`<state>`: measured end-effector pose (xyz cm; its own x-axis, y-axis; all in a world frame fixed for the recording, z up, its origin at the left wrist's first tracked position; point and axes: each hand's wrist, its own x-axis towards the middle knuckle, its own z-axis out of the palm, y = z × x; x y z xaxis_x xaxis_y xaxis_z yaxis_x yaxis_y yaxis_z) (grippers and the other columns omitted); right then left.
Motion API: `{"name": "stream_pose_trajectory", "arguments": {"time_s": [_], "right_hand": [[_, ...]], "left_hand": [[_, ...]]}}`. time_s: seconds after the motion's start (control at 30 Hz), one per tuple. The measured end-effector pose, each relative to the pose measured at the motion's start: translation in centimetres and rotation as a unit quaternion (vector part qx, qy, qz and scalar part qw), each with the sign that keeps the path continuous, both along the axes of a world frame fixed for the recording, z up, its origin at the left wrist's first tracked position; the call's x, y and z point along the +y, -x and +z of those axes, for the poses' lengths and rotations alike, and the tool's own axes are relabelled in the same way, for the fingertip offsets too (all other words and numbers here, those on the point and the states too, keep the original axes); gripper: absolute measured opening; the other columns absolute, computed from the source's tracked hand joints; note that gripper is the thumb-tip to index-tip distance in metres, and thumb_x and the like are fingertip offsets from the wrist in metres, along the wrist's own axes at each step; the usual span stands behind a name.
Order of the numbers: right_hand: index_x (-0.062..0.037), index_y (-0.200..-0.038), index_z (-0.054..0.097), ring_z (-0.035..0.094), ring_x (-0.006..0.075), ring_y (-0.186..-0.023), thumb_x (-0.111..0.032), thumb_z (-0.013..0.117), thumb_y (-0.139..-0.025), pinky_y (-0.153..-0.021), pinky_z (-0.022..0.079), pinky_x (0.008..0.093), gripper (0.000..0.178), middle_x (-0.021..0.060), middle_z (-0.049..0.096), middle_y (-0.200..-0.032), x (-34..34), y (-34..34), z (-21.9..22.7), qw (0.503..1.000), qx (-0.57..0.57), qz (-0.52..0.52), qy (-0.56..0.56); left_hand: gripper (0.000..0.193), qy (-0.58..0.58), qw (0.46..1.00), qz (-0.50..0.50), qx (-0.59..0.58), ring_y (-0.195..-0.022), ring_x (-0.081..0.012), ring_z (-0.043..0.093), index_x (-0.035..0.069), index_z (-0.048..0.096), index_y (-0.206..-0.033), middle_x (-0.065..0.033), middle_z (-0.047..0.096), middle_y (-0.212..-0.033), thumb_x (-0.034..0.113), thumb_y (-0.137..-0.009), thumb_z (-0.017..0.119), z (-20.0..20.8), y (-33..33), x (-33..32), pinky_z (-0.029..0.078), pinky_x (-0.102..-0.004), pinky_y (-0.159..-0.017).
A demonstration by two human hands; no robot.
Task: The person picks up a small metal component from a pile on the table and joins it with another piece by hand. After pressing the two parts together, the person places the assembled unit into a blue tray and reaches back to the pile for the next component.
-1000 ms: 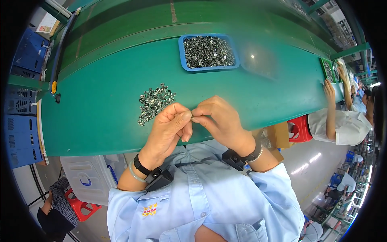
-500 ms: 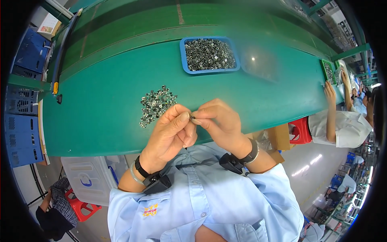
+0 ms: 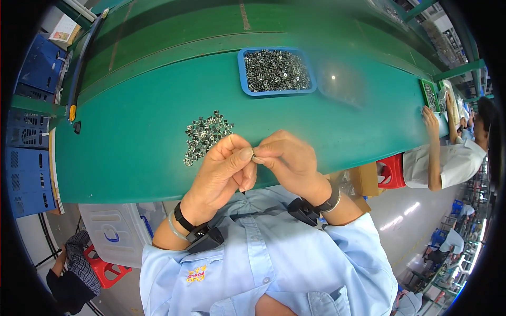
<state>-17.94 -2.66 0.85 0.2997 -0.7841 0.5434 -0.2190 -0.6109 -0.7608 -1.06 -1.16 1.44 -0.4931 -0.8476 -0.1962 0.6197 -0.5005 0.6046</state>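
Small dark part (image 3: pixel 253 155), one, pinched between two bare hands, centre of frame.
Left hand (image 3: pixel 224 164) and right hand (image 3: pixel 289 158): thumbs and forefingers closed to the tips, both apparently gripping the part, mostly hidden. Left of centre: loose pile of small metal pieces (image 3: pixel 205 138) on green worktop (image 3: pixel 126 158). Upper centre: blue rectangular tray (image 3: pixel 243 71), well filled with similar pieces (image 3: pixel 276 69). Seemingly one piece in work; whether either lot is finished, cannot tell.

blue crates (image 3: pixel 27 184) — far left | translucent storage box (image 3: pixel 116 224) — lower left | red stool (image 3: pixel 394 171) beside cardboard box (image 3: pixel 365 178)
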Motion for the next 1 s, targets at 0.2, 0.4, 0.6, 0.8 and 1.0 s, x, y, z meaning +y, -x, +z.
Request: {"name": "stream_pose_trajectory", "arguments": {"time_s": [0.2,0.4,0.6,0.8,1.0], "right_hand": [[-0.0068,-0.085,0.062,0.06,0.0187,-0.07,-0.004,0.069,-0.076,-0.061,0.048,0.0284,0.012,0.0053,0.063,-0.081,0.0,0.2,-0.3,1.0,0.016,-0.007,-0.016],[-0.0052,-0.085,0.062,0.059,0.0161,-0.074,-0.003,0.067,-0.079,-0.064,0.048,0.027,0.008,0.006,0.063,-0.084,-0.2,0.1,-0.7,0.988,-0.099,-0.002,-0.115],[-0.0025,-0.086,0.062,0.059,0.0145,-0.076,0.0,0.065,-0.081,-0.067,0.049,0.0254,0.007,0.007,0.061,-0.086,-0.1,0.4,-0.6,0.96,-0.185,0.031,-0.207],[-0.0026,-0.086,0.062,0.059,0.0143,-0.076,0.0,0.064,-0.081,-0.067,0.049,0.0249,0.006,0.007,0.061,-0.085,-0.1,0.7,-0.8,0.963,-0.178,0.042,-0.2],[-0.0044,-0.085,0.062,0.059,0.0143,-0.076,-0.003,0.065,-0.081,-0.066,0.049,0.0259,0.006,0.0054,0.062,-0.084,-0.2,0.7,-0.9,0.98,-0.129,0.025,-0.152]], "left_hand": [[0.018,0.004,0.998,0.001,-0.067,-0.049,-0.0113,0.048,0.006,0.052,-0.087,-0.0051,0.055,-0.061,0.022,-0.093,0.055,0.3,-0.2,-0.4,0.038,-0.0235,-0.044],[0.023,-0.003,0.999,0.0,-0.037,-0.05,-0.0113,0.048,0.005,0.051,-0.088,-0.0054,0.054,-0.061,0.027,-0.095,0.049,0.7,0.5,-0.8,0.039,-0.0235,-0.045],[0.025,-0.003,0.999,-0.014,-0.044,-0.05,-0.0111,0.047,0.005,0.05,-0.087,-0.0052,0.053,-0.06,0.028,-0.096,0.047,1.4,0.8,-1.2,0.038,-0.0236,-0.046],[0.024,-0.006,0.999,-0.022,-0.042,-0.049,-0.0109,0.046,0.005,0.05,-0.087,-0.005,0.053,-0.06,0.026,-0.096,0.048,1.3,0.8,-1.2,0.038,-0.0236,-0.045],[0.022,-0.006,0.999,-0.017,-0.042,-0.049,-0.0104,0.047,0.005,0.051,-0.086,-0.0044,0.053,-0.059,0.025,-0.095,0.05,1.2,1.0,-0.9,0.038,-0.0234,-0.045]]}}
